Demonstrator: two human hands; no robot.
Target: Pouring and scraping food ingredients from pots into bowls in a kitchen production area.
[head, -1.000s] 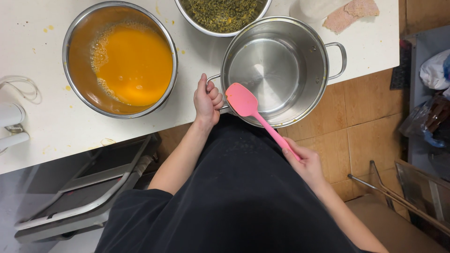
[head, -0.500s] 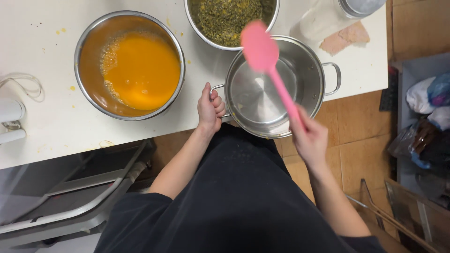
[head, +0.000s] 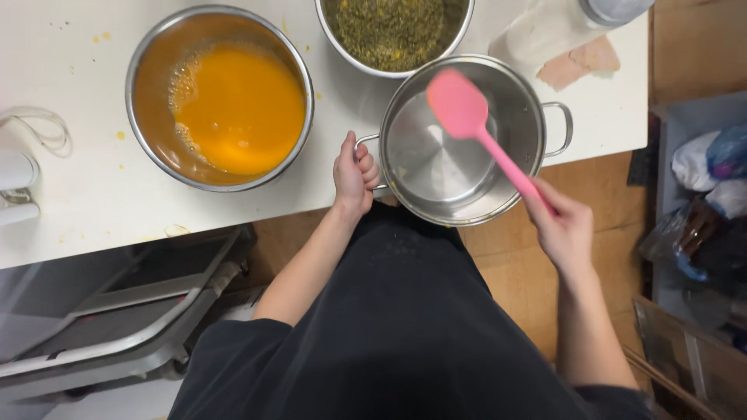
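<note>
In the head view, the left hand [head: 354,173] has its grip clamped on the near handle of the empty steel pot [head: 459,140]. The right hand [head: 564,229] grips a pink spatula [head: 467,113], blade over the pot. Orange liquid stays in the bowl [head: 222,97] beyond the left grip; nothing transferred yet.

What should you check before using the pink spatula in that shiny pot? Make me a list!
1. Left hand grips the near handle of the steel pot: ok.
2. Right hand holds the pink spatula by its handle end: ok.
3. Spatula blade is over the pot's opening: ok. Whether it touches the bottom: cannot tell.
4. Pot sits fully on the white table: not ok; its near side juts past the table edge.
5. Pot is empty inside: ok, only a few small specks show.
6. Bowl of orange liquid stands apart from the pot: ok. The bowl of green mix looks very close to the pot's rim; touching or not: cannot tell.
</note>
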